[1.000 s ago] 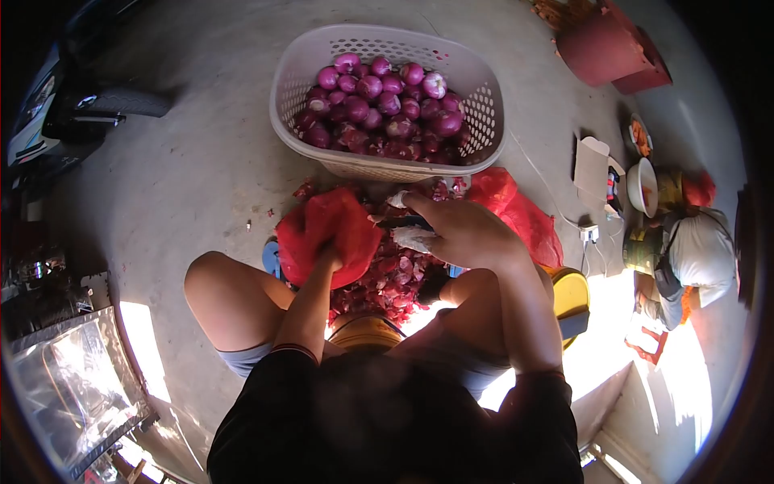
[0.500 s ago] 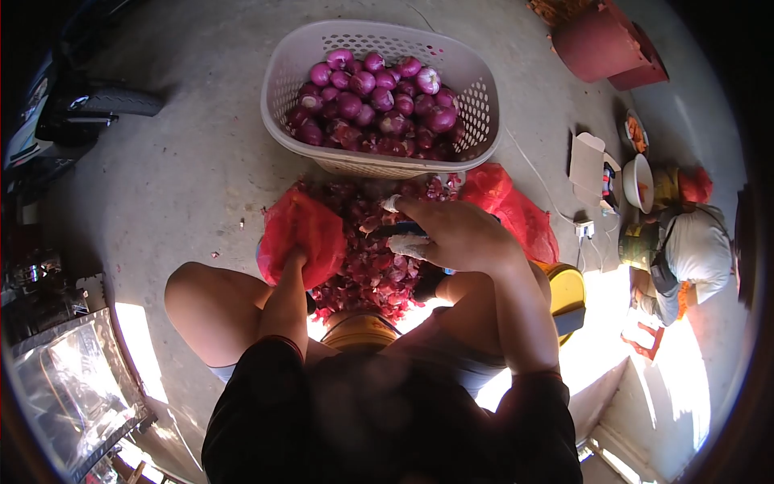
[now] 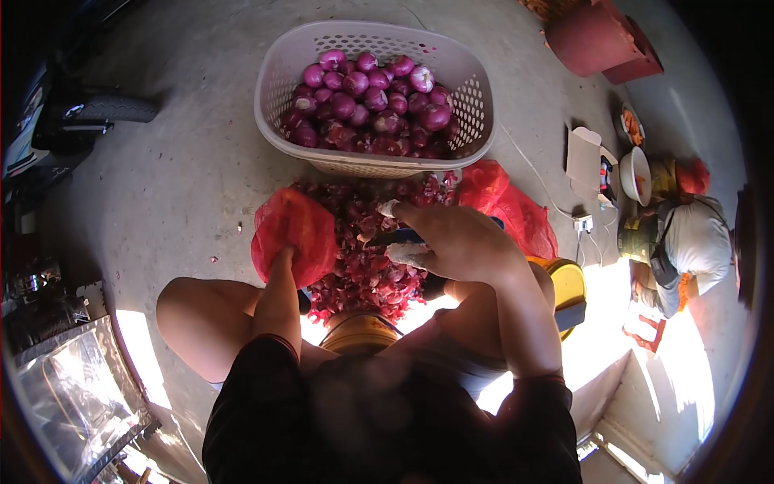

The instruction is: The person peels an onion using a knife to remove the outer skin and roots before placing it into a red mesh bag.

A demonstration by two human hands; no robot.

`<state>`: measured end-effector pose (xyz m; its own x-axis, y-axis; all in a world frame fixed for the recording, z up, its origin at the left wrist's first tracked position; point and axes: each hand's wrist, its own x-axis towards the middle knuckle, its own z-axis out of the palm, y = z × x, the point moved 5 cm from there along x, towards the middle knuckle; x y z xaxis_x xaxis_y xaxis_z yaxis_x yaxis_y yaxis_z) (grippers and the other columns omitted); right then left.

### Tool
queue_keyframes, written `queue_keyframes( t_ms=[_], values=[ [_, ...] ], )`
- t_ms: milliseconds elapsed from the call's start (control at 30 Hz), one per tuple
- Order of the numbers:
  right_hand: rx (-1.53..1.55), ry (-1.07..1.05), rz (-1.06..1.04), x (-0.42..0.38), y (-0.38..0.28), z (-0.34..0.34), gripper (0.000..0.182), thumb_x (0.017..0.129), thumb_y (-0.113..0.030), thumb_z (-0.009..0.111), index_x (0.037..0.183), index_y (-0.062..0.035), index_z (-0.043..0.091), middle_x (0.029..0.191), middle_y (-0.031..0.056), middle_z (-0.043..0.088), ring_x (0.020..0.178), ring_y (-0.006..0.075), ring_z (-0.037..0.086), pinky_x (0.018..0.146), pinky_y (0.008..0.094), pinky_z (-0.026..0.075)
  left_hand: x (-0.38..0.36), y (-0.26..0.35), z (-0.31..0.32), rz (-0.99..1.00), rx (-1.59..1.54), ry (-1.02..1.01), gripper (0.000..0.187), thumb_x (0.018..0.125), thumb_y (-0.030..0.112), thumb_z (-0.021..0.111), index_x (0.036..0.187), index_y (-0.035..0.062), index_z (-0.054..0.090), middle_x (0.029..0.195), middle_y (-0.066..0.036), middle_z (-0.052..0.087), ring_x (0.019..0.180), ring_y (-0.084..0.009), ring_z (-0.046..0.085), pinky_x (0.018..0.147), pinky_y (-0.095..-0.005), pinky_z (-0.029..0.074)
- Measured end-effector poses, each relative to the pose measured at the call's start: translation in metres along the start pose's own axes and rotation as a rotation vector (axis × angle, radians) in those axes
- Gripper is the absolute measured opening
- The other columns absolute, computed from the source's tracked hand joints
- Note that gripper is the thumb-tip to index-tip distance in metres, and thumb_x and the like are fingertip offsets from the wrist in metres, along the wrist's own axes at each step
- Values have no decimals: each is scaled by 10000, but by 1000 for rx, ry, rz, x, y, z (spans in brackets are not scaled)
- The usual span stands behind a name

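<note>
My left hand (image 3: 284, 256) is at a red mesh bag (image 3: 295, 228), its fingers hidden in or behind the mesh. My right hand (image 3: 439, 234) is above a pile of red onion skins (image 3: 367, 278), thumb and index finger apart, with white wrappings on their tips. A dark object (image 3: 399, 236), perhaps a knife handle, shows under its palm; the other fingers are hidden. Beyond the skins stands a pale perforated basket (image 3: 375, 168) with peeled purple onions (image 3: 375, 99) in it. Another red mesh bag (image 3: 516, 214) lies right of the skins.
A yellow container (image 3: 567, 294) is beside my right knee. Further right are a cardboard box (image 3: 582, 157), a white bowl (image 3: 635, 176), a cable with a power socket (image 3: 583, 223) and another person (image 3: 697, 242). A wheel (image 3: 117, 108) stands at upper left.
My left hand and the red bag around it have moved slightly left and up. My right hand is nearly where it was. The whole view has shifted a little.
</note>
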<state>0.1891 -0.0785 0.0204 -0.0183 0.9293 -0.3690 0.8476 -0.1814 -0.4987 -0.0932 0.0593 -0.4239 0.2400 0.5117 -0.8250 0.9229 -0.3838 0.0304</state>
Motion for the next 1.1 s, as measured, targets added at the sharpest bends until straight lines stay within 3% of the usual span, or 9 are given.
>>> queue_keyframes(
  t_ms=[433,667,1000,1100],
  values=[
    [-9,42,-49,-7,-7,-5,520,831,-385,576,1209,-49,453,716,172,592,698,352,609,606,459,464,-3,8,-29,-14,-79,-26,387,809,258,498,1143,75,567,1125,-182,586,1026,-323,574,849,-384,473],
    [-6,41,-32,-6,-6,-5,542,826,-397,593,1216,-41,470,793,174,607,732,344,605,627,431,469,-25,18,-56,-47,-256,-95,403,806,261,507,1161,78,554,1117,-184,590,1014,-327,579,839,-383,476],
    [47,23,-19,-7,-4,-6,515,832,-362,597,1231,-64,463,854,186,611,799,354,601,670,440,464,-150,61,-156,-200,-715,-349,428,801,266,520,1186,81,536,1104,-186,596,996,-334,586,824,-382,481],
    [44,24,-17,-8,-1,-6,506,840,-361,578,1232,-65,458,839,184,615,782,355,605,660,454,459,-178,66,-186,-89,-642,-303,436,799,267,524,1194,82,530,1100,-186,598,991,-336,589,819,-382,482]
  ],
)
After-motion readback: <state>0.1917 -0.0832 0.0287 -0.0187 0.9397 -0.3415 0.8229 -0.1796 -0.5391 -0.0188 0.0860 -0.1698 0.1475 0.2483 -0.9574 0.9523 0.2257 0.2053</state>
